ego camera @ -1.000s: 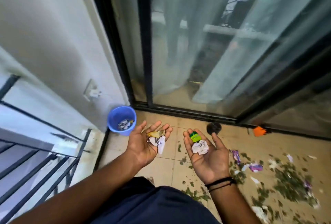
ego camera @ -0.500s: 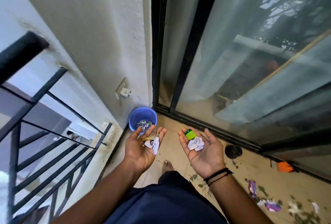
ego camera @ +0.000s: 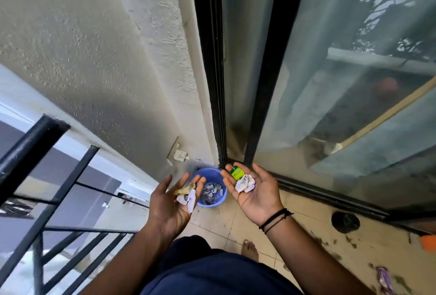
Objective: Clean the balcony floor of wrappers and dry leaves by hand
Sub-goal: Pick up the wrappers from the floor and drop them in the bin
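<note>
Both grips lie open, palms up: left hand (ego camera: 173,202) carrying crumpled white wrappers (ego camera: 187,196), right hand (ego camera: 253,189) a white paper ball (ego camera: 245,183) and green cap (ego camera: 237,172), above the round blue plastic bucket (ego camera: 212,188).

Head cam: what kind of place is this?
Most likely a home balcony: a dark metal railing on the open side, a sliding glass door with curtains behind, and a tiled floor littered with leaf bits beside a blue bucket.
</note>
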Motion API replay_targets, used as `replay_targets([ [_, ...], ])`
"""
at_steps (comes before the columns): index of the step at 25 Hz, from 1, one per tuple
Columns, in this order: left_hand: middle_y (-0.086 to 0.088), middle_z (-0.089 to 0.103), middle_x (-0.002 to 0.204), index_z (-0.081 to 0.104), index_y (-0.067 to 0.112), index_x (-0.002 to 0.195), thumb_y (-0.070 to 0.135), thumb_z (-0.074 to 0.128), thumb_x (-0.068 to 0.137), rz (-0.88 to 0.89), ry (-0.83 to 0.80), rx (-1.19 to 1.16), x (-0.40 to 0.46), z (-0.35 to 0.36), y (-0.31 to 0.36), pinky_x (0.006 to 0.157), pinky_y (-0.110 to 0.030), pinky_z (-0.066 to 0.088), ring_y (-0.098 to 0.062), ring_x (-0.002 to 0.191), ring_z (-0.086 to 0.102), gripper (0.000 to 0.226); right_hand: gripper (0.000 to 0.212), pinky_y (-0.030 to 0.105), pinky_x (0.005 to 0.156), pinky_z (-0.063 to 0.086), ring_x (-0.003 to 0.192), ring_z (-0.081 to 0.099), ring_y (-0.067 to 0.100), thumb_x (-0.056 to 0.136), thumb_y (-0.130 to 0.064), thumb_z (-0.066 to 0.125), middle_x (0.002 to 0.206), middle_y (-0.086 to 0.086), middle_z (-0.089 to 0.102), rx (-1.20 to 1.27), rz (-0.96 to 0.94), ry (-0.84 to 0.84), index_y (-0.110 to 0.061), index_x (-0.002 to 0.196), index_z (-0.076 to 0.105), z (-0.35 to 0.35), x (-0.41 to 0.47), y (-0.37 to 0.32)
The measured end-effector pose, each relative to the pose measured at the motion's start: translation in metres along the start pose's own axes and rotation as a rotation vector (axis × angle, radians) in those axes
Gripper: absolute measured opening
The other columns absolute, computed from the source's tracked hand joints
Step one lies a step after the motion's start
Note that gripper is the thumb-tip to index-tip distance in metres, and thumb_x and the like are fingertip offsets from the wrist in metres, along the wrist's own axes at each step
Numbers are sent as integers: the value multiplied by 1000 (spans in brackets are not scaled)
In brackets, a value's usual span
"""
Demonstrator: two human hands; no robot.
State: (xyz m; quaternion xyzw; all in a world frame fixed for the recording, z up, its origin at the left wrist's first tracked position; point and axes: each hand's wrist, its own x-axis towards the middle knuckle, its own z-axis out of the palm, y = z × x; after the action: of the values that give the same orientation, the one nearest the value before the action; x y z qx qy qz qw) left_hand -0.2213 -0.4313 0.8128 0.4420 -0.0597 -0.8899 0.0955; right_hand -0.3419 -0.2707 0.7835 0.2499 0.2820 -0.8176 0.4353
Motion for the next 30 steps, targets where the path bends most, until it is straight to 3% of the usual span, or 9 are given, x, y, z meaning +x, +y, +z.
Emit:
replay_targets([
  [4,-35,64,123,58,-2,131,32,56,100,-89,80,111,33,-4,28,82,-56,57,-47,112,65,46,42,48,90,53,96,71,40,89,-34,52,104,24,71,29,-43,59,2,107,64,14,24,21],
  [6,-36,64,121,61,-3,124,33,56,100,-165,87,233,57,-12,40,82,-56,56,-46,107,67,44,40,48,92,52,98,70,39,94,-35,49,102,22,71,86,-108,116,0,104,65,8,37,33],
  [9,-32,68,113,63,-4,103,31,55,100,-236,121,290,91,-27,43,80,-56,55,-46,89,72,36,38,48,92,53,97,70,38,94,-32,49,101,21,72,208,-146,181,0,97,69,-12,53,54],
  [14,-17,68,104,63,-1,92,22,53,101,-310,244,411,203,-105,22,66,-47,63,-35,100,68,27,30,40,79,60,88,74,34,80,-24,55,108,18,68,358,-93,355,-3,100,62,-94,113,124],
  [16,-15,65,93,62,1,90,20,49,102,-295,271,448,254,-141,10,62,-42,63,-31,81,69,26,22,35,75,61,89,71,33,87,-20,53,108,18,66,346,-38,428,-4,101,61,-133,142,151],
  [20,-16,56,91,57,4,92,15,44,101,-236,336,428,355,-198,-6,60,-39,60,-32,76,58,19,23,35,77,55,86,62,30,103,-21,41,99,14,63,268,67,544,-10,90,57,-209,222,187],
  [24,-20,50,84,52,3,88,19,41,103,-135,378,427,419,-202,-3,53,-32,56,-30,68,55,25,30,39,84,50,85,64,31,104,-24,39,96,13,64,160,64,532,-8,90,60,-233,300,189],
  [28,-12,47,87,56,12,93,34,48,101,-132,369,558,436,-197,6,74,-32,42,-28,75,50,25,33,31,66,48,70,62,23,106,-28,38,79,9,64,141,40,386,-9,87,58,-219,345,174],
  [30,-9,50,92,58,15,98,39,45,102,-105,338,631,425,-191,13,73,-32,41,-26,79,52,28,34,34,86,44,99,66,28,106,-37,39,106,12,66,78,63,401,-10,104,60,-207,348,170],
])
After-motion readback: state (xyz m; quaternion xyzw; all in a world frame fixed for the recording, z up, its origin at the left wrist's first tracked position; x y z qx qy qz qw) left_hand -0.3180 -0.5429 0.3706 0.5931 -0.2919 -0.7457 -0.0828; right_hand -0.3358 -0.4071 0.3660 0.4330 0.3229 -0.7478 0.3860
